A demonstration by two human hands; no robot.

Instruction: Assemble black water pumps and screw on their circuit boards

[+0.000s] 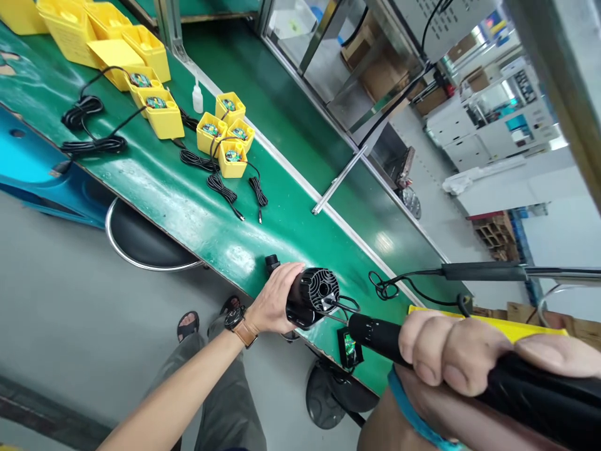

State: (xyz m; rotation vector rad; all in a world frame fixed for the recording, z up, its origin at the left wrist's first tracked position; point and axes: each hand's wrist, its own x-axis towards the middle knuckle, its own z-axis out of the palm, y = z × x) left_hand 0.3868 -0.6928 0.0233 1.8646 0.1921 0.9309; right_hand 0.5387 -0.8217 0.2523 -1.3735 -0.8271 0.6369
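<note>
My left hand [275, 299] is wrapped round a black finned cylindrical housing [313, 295] that rests on the green bench [197, 207], its ribbed end facing up and thin wires leading out of it. My right hand [462, 357] is closed around the black handle of a soldering iron [375, 335], whose tip reaches the wires beside the housing. A small green circuit board [349, 346] lies just below the iron's tip. A watch sits on my left wrist.
Several yellow boxes [220, 134] holding circuit boards with coiled black cables [220, 186] lie farther along the bench, with a white bottle [198, 98] and yellow bins [75, 28]. A black stool [141, 241] stands by the bench edge. A metal rod [338, 180] lies across the bench.
</note>
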